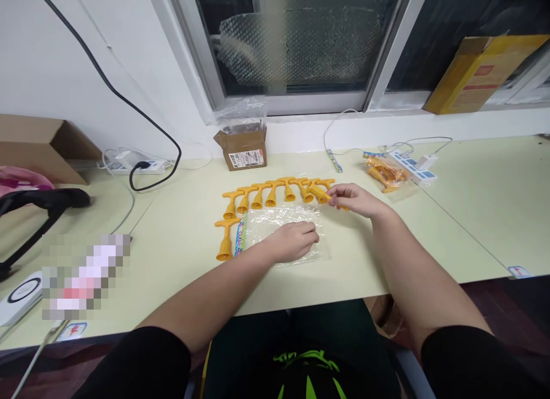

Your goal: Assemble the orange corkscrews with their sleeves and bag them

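Note:
My right hand [350,199] is closed around a yellow T-handled plastic piece [318,192] with a flared, bell-shaped end, tilted to the left just above the end of a row. My left hand [294,241] rests on a clear plastic bag [262,218], its fingers curled at the bag's right part. The bag lies flat, with a colourful printed strip [239,238] along its left edge. Behind it runs a curved row of several like yellow pieces [270,195], bell ends towards me. One more yellow piece [226,241] lies left of the bag.
A small open carton [244,148] stands by the wall. At the right, a bag of yellow pieces [387,172] lies beside a power strip [415,165]. Another power strip [141,167], a black cable [114,89] and a black curved object [51,210] are at the left.

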`<state>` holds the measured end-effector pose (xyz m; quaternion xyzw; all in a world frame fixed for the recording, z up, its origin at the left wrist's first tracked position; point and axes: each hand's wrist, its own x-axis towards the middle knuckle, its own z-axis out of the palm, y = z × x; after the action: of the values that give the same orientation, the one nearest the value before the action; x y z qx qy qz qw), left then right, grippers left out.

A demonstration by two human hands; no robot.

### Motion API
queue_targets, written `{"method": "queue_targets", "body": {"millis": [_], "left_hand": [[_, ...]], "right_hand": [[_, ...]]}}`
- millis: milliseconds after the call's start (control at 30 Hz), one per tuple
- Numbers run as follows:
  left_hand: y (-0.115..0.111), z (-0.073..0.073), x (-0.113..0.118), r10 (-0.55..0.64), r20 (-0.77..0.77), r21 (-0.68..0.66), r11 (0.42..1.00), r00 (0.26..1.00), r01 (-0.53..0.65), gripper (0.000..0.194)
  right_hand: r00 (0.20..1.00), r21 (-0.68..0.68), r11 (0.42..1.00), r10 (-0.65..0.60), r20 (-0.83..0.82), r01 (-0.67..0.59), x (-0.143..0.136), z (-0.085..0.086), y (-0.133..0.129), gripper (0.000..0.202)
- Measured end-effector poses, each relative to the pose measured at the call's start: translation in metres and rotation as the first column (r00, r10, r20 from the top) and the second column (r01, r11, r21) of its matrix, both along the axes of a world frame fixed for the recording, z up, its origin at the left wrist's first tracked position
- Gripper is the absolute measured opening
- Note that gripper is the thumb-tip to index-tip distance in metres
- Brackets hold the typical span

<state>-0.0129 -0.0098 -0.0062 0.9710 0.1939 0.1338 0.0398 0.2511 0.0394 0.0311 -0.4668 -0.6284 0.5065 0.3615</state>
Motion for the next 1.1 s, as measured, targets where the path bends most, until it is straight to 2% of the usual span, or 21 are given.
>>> {"method": "queue_targets", "body": {"millis": [100,200,267,400,567,667,733,800,867,967,1033,1100], "left_hand": [[0.001,0.003,-0.004,0.025,0.053,-0.016,1.0,0.998,-0.025,0.023],[0.001,0.01,-0.008,0.052,0.14,-0.016,0.999,0.989,-0.05,0.023],[0.001,0.014,-0.01,0.049,0.199,-0.026,0.999,0.979,-0.045,0.023],[-0.001,0.015,-0.011,0.02,0.236,-0.035,0.999,0.972,-0.012,0.024],[0.001,0.01,-0.007,-0.046,0.213,0.026,0.999,0.976,0.041,0.025],[0.003,0.009,-0.007,-0.03,0.204,0.028,0.999,0.979,0.025,0.024],[0.003,0.01,-0.007,-0.003,0.191,0.027,1.0,0.982,-0.002,0.024],[0.001,0.01,-0.007,0.005,0.185,0.038,0.999,0.983,-0.012,0.024],[-0.001,0.009,-0.006,0.014,0.203,0.047,0.999,0.979,-0.024,0.024],[-0.003,0.009,-0.006,0.047,0.247,0.057,0.996,0.968,-0.063,0.026],[-0.004,0.01,-0.006,0.043,0.248,0.076,0.995,0.968,-0.064,0.026],[-0.006,0.012,-0.005,0.007,0.227,0.107,0.994,0.974,-0.032,0.027]], "right_hand": [[0.999,-0.03,0.998,0.048,0.023,-0.048,0.006,-0.01,0.004,0.023],[0.96,-0.06,0.978,0.207,0.188,-0.2,0.016,-0.015,-0.006,0.018],[0.919,-0.066,0.967,0.256,0.3,-0.248,0.02,-0.012,-0.015,0.016],[0.866,0.087,0.965,0.181,0.466,-0.248,0.012,-0.003,-0.027,0.02],[0.845,0.238,0.908,0.19,0.499,-0.345,-0.013,-0.004,-0.032,0.024],[0.897,0.27,0.936,0.09,0.433,-0.225,-0.014,-0.007,-0.031,0.02],[0.913,0.257,0.961,-0.014,0.408,-0.1,-0.008,-0.007,-0.03,0.022],[0.908,0.211,0.976,-0.032,0.417,-0.062,0.001,-0.003,-0.03,0.022],[0.902,0.113,0.984,0.075,0.425,-0.136,0.009,0.002,-0.031,0.02],[0.882,-0.035,0.957,0.28,0.38,-0.288,0.012,0.009,-0.033,0.021],[0.884,-0.074,0.943,0.33,0.332,-0.324,0.008,0.009,-0.035,0.022],[0.917,-0.086,0.955,0.296,0.269,-0.283,-0.001,0.004,-0.035,0.025]]}}
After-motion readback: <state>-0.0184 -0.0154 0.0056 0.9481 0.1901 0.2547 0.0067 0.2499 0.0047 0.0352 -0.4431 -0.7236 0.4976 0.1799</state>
